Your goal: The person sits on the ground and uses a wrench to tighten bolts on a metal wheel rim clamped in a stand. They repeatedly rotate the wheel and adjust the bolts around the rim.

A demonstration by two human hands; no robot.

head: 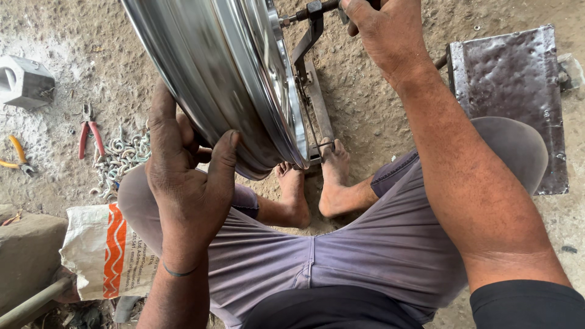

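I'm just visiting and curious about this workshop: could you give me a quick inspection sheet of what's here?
Surface: bare dusty ground.
Job's things: shiny metal wheel rim mounted on a metal stand.
Clutter: red-handled pliers, yellow-handled tool, pile of small metal hooks, printed sack.
Hands: left hand grips the rim's edge; right hand at the stand's axle.
Cables: nothing seen.
Surroundings: dented metal plate, grey block.

Surface: bare, dusty dirt floor point(378, 109)
Left side: red-handled pliers point(90, 137), yellow-handled pliers point(17, 155), pile of metal hooks point(119, 161), grey metal block point(23, 80), printed sack point(106, 253)
Right side: dented metal plate point(518, 91)
Centre: metal stand base point(317, 103)
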